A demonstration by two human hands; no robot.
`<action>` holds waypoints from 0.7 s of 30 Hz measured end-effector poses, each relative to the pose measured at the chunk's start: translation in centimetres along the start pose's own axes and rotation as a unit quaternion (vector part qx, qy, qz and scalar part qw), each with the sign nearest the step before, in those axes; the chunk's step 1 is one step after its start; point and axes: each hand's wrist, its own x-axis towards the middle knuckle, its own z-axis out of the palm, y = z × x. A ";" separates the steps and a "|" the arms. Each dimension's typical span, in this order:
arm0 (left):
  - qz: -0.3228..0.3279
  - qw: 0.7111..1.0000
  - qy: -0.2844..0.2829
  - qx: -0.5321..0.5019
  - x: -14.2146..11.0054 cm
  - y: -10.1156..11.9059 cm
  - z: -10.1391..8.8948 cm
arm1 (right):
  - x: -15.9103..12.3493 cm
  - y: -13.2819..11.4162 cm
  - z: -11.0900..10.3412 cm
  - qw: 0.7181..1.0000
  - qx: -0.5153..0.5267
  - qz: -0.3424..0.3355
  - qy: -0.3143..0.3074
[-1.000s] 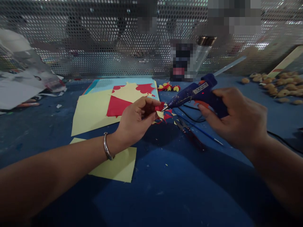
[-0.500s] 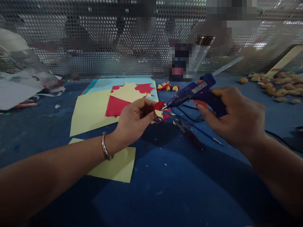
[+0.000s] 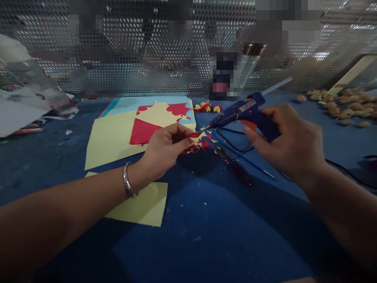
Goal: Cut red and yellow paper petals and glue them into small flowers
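Note:
Between thumb and fingers, my left hand (image 3: pixel 165 147) pinches a small red paper piece (image 3: pixel 194 135). My right hand (image 3: pixel 294 141) is wrapped round the handle of a blue glue gun (image 3: pixel 244 112) with an orange trigger and a clear glue stick (image 3: pixel 277 85) poking out of its back. The gun's metal nozzle points left, just beyond the red piece and slightly apart from it. Red and yellow paper scraps (image 3: pixel 207 141) lie beneath. Close to them are scissors (image 3: pixel 235 167) with dark red handles and a thin blue stick (image 3: pixel 256 165) with a pointed metal tip.
Large yellow sheets (image 3: pixel 103 137), a cut red sheet (image 3: pixel 144 131) and a light blue sheet (image 3: pixel 147 102) lie to the left. Small red-and-yellow paper pieces (image 3: pixel 207 107) sit behind. Brown nut-like pieces (image 3: pixel 347 104) are heaped at right. A perforated metal panel (image 3: pixel 132 59) stands at the back.
The glue gun's nozzle has come away from the paper piece. My left hand has tilted the piece, so its yellow part no longer shows plainly. Both hands shifted slightly left.

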 end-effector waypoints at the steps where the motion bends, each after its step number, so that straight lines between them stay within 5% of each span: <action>1: -0.018 1.000 -0.004 -0.009 0.1 0.0 0.0 | 0.2 0.3 0.1 1.000 0.006 0.021 -0.015; 8: -0.074 0.997 -0.015 -0.023 -0.1 0.7 0.2 | 1.6 6.0 2.7 0.981 -0.061 0.142 -0.119; 13: -0.079 0.996 -0.012 -0.027 -0.2 1.1 0.3 | 2.0 10.4 5.4 0.969 -0.087 0.162 -0.166; 21: -0.068 0.996 -0.030 -0.048 -0.3 0.4 0.1 | 1.7 12.1 7.4 0.960 -0.106 0.191 -0.177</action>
